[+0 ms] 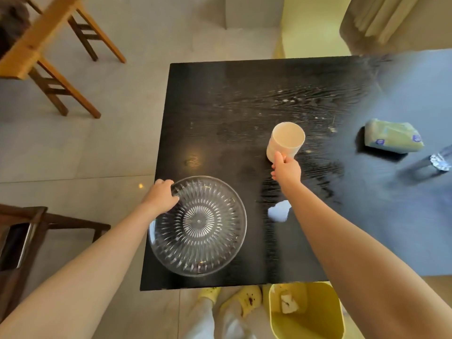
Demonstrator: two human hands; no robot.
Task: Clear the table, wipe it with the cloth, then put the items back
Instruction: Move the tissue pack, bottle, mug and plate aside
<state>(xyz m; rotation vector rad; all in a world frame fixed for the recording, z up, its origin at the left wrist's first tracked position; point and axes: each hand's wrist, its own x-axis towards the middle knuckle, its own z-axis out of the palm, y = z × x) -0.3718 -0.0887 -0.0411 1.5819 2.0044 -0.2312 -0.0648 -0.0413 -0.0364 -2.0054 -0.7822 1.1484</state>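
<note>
A clear ribbed glass plate (199, 227) lies near the front left corner of the black table (220, 106). My left hand (161, 196) grips the plate's far left rim. A cream cup (286, 141) stands upright near the table's middle, and my right hand (286, 168) holds it at its near side, thumb on the wall. No cloth is in view. Pale streaks and specks mark the tabletop beyond the cup.
A green tissue pack (393, 139) and a clear bottle with a foil cap (437, 162) lie at the right of the table. A yellow bin (308, 311) stands on the floor under the front edge. Wooden chairs (61, 59) stand at the left.
</note>
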